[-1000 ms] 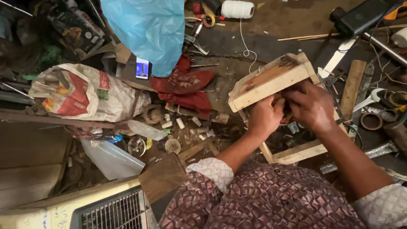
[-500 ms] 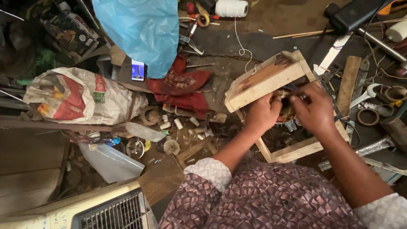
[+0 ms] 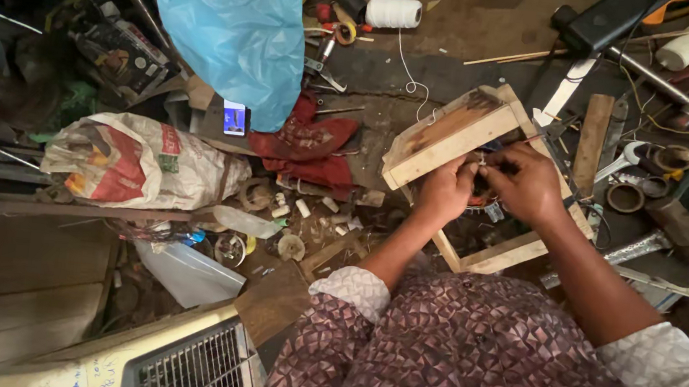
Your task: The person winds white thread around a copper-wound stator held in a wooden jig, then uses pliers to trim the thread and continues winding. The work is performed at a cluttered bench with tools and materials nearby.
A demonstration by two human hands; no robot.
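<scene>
Head cam: I'm looking down at both hands working inside a wooden frame (image 3: 481, 169) sitting on the cluttered floor. My left hand (image 3: 444, 190) is gripping the frame's front board, fingers curled around it. My right hand (image 3: 526, 186) is pinching something tiny, can't tell what. A blue plastic bag (image 3: 237, 36) and a white thread spool (image 3: 393, 12) are lying farther off.

Rough bare-wood frame (image 3: 451, 136), glossy plastic bag (image 3: 238, 32)

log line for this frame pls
left hand: on wooden frame | right hand: fingers meet left over frame | near: white thread spool, blue plastic bag
</scene>
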